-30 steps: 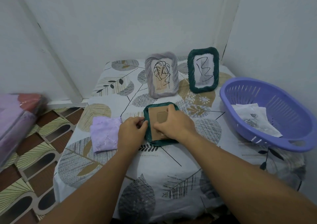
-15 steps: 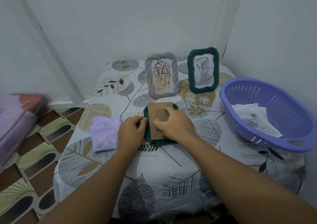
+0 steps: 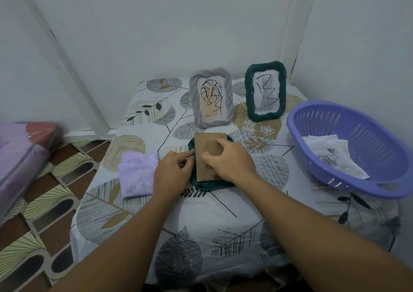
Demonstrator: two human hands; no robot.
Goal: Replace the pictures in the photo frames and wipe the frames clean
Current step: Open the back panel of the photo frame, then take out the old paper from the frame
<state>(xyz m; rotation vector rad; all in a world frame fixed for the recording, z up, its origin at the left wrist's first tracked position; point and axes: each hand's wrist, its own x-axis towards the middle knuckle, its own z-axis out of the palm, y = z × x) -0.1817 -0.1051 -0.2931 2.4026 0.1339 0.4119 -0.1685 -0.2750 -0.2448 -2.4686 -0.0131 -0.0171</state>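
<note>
The dark green frame (image 3: 211,185) lies face down at the table's near centre. The right hand (image 3: 230,164) presses on and grips its cardboard backing (image 3: 206,150); the left hand (image 3: 173,175) pinches the frame's left edge. Step in hand — apparently freeing the backing. Next move: lift it clear while keeping the frame steady. Replacement pictures (image 3: 333,155) wait in the basket (image 3: 348,188) at right; the cloth (image 3: 137,175) lies just left.
</note>
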